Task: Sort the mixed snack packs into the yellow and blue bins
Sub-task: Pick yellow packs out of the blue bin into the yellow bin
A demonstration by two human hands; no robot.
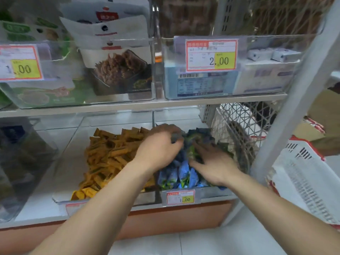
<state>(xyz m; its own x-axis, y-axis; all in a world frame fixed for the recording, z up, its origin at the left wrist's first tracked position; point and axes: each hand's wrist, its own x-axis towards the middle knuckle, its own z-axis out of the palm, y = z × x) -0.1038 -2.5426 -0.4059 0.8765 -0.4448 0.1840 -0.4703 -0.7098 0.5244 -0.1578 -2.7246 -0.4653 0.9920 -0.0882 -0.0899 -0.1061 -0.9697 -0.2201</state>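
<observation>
Leftmost, low down, yellow packs (110, 159) heaped in the yellow bin (64, 172). Next, left hand (160, 146), curls round a dark pack (176, 139) at the far end of the blue bin (211, 193). Beside it, right hand (211, 164), fingers spread flat, presses on blue packs (184, 173), long axes toward the front. Nearer the yellow side: left hand.

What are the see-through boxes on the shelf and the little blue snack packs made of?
The see-through shelf boxes look like hard clear plastic, maybe acrylic: goods show through their glossy walls, which catch reflections. The small blue snack packs look like thin shiny plastic film, maybe foil-lined: they are crinkled and glint.
</observation>
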